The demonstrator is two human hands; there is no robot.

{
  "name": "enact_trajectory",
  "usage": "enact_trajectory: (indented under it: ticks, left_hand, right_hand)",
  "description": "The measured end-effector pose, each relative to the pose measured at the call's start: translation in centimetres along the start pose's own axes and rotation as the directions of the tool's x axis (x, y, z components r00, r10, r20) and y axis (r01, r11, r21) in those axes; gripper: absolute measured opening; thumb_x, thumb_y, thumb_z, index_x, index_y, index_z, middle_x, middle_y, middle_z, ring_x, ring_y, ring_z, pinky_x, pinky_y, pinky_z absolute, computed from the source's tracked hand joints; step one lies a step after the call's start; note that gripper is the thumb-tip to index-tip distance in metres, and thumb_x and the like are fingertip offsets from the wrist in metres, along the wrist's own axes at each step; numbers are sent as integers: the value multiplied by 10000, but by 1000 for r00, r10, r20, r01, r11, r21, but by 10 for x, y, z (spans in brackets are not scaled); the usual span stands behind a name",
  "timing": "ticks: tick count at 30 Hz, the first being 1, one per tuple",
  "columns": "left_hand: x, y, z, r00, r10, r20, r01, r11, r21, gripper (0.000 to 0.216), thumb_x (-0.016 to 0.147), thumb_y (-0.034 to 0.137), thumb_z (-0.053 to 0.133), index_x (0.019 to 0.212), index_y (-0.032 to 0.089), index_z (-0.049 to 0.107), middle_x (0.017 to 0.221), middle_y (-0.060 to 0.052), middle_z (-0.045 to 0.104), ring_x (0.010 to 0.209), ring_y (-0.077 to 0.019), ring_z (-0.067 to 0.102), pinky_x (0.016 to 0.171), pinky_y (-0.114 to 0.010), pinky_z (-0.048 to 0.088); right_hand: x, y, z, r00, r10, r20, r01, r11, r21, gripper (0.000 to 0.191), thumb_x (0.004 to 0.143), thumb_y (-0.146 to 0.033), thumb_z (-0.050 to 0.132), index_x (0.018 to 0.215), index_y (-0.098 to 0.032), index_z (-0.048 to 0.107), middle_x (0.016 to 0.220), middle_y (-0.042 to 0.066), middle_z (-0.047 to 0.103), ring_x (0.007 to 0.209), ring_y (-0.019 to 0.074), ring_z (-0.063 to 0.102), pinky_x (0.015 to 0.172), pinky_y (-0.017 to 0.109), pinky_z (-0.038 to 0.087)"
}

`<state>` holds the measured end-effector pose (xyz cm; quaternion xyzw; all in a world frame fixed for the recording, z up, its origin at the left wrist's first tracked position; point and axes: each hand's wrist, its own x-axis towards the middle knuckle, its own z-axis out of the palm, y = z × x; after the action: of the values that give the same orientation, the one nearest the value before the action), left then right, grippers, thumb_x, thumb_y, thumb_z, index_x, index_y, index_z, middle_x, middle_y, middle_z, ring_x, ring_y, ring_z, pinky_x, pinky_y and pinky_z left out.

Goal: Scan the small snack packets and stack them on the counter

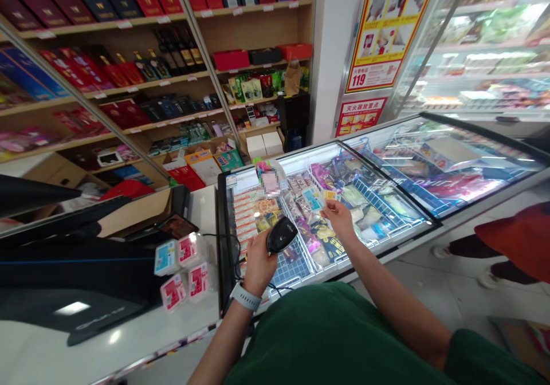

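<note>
The left fingers (261, 242) curled around a scanner (282, 235); the right fingers (329, 211) pinched a blue-labelled pack (313, 199), not yet set down. Left of both, other packs (200, 280) already sat on the worktop (141, 336).

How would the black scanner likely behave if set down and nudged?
The black scanner is probably stiff, given its hard-looking shell. Its rounded head may let it rock. If the nearby black cable is attached, it could tug.

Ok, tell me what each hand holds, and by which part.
Left hand: black scanner, by its handle. Right hand: blue-labelled pack, by one edge.
</note>
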<state>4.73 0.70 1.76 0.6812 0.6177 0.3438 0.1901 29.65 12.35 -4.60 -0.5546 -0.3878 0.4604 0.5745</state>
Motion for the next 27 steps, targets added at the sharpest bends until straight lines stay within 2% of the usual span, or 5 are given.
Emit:
enact_trajectory:
  ticks: [11,22,27]
  left_hand:
    - [1,-5,2,1000,-3,16,3,1000,3,521,699,46,559,1193,200,612,1182,-95,710,1148,-314,634,1021,-510,462]
    - [-1,-5,1,1000,-8,28,8,1000,1,541,700,50,559,1218,197,604,1220,-99,700,1190,-317,614,1036,-507,453]
    - [-2,-5,0,1000,8,13,-8,1000,8,517,716,59,556,1214,190,604,1180,-99,709,1149,-309,633,1017,-496,465]
  right_hand:
    - [-1,-1,-1,1000,-15,8,16,1000,-24,410,633,-484,757,909,-200,650,823,18,692,684,183,684,773,417,616]
    - [-4,-3,-1,1000,-7,11,7,1000,13,388,622,-448,765,893,-194,655,755,8,678,659,187,680,753,425,617]
    - [-5,-4,0,1000,-2,6,2,1000,7,388,621,-448,769,889,-190,659,766,15,684,684,193,686,751,422,620]
